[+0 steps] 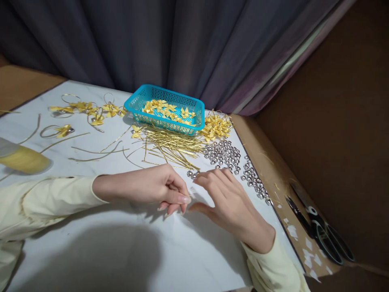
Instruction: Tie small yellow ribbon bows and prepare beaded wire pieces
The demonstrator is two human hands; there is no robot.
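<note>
A: Left hand (pixel 161 184), what do we note?
B: Thumb against fingertips, a narrow pinch above the white marbled tabletop (pixel 194 251). We cannot tell whether anything tiny sits inside.
A: Right hand (pixel 225 202)?
B: Palm down, thumb spread well apart from curved fingers; we see nothing gripped. Small, shiny, round silver beads (pixel 225 153) lie just beyond it, some strung out along the table's right edge.
A: Risks, as we judge them?
B: A careless sweep of that hand could roll beads off the edge. If the pinch holds something, loosening might drop it unseen. Thin, shiny gold wires (pixel 170 142), heaped loosely before the turquoise perforated plastic basket (pixel 136 113), might snag and tangle if brushed.
</note>
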